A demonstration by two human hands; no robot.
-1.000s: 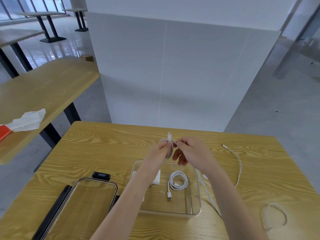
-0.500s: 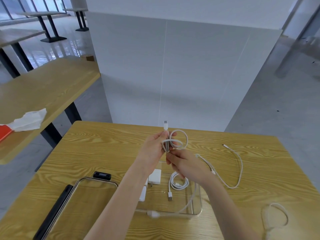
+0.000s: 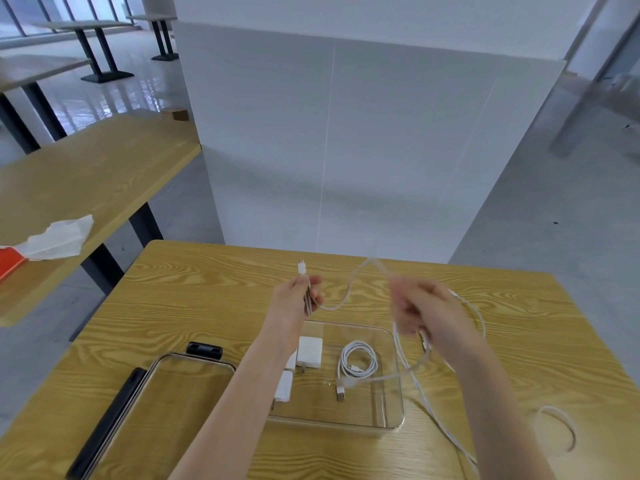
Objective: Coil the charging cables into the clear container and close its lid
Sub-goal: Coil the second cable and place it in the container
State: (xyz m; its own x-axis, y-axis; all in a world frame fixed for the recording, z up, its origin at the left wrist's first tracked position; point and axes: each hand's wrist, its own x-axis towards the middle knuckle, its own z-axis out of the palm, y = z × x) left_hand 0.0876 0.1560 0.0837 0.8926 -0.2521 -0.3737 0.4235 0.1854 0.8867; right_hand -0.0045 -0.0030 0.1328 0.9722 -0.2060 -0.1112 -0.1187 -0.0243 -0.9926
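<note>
Above the clear container (image 3: pixel 394 424) of glossy rectangular plastic, the left hand (image 3: pixel 294 299) pinches a thin white cable (image 3: pixel 341 303) while the blurred right hand (image 3: pixel 424 315) curls around its slack; a coiled cable (image 3: pixel 358 363) lies inside.

Yellow wood-grain table (image 3: pixel 194 306) looking smooth and matt, clear glossy plastic rectangular container (image 3: pixel 394 382) catching reflections, thin white cable (image 3: pixel 337 304) showing smooth plastic sheathing — crumpled white tissue paper (image 3: pixel 57 237) lying soft.

Both forearms are bare, with no sleeves in view. The left hand (image 3: pixel 296 299) and right hand (image 3: pixel 424 315) wear no gloves. The right one is motion-blurred.
</note>
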